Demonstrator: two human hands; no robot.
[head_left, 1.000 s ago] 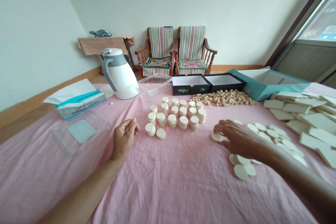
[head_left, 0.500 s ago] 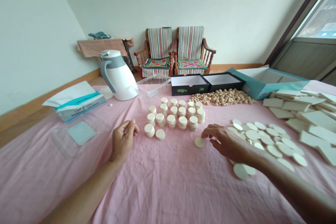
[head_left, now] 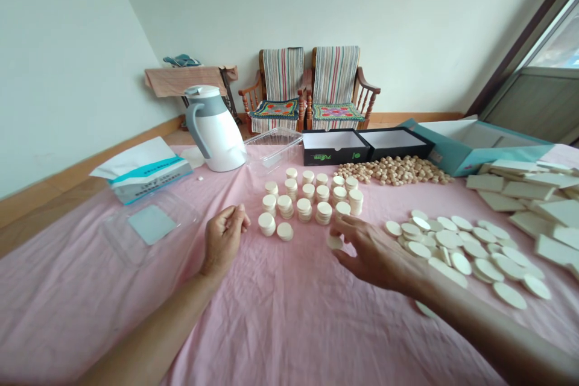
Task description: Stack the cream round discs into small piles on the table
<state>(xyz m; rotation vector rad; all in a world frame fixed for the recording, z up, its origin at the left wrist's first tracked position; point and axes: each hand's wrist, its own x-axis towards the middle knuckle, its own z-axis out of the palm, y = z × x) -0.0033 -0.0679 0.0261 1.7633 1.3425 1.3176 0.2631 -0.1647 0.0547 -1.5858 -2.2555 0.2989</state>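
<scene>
My right hand point(head_left: 371, 250) reaches left across the pink cloth point(head_left: 289, 319), its fingertips pinched on a cream round disc point(head_left: 335, 242) just in front of the stacks of discs point(head_left: 312, 200). My left hand point(head_left: 225, 236) rests on the cloth in a loose fist, close to a single low stack point(head_left: 284, 231) at the front left of the group. A spread of loose flat discs point(head_left: 456, 247) lies to the right of my right forearm.
A white jug point(head_left: 217, 129), clear plastic trays point(head_left: 151, 226) and a paper packet point(head_left: 145, 172) are at the left. Black boxes point(head_left: 366, 145), small wooden beads point(head_left: 398, 170), a teal box point(head_left: 479, 142) and square cream tiles point(head_left: 529, 193) lie at the back right. Two chairs stand behind.
My right hand has taken one disc from the loose spread and carried it left toward the stacks. My left hand has stayed in place.
</scene>
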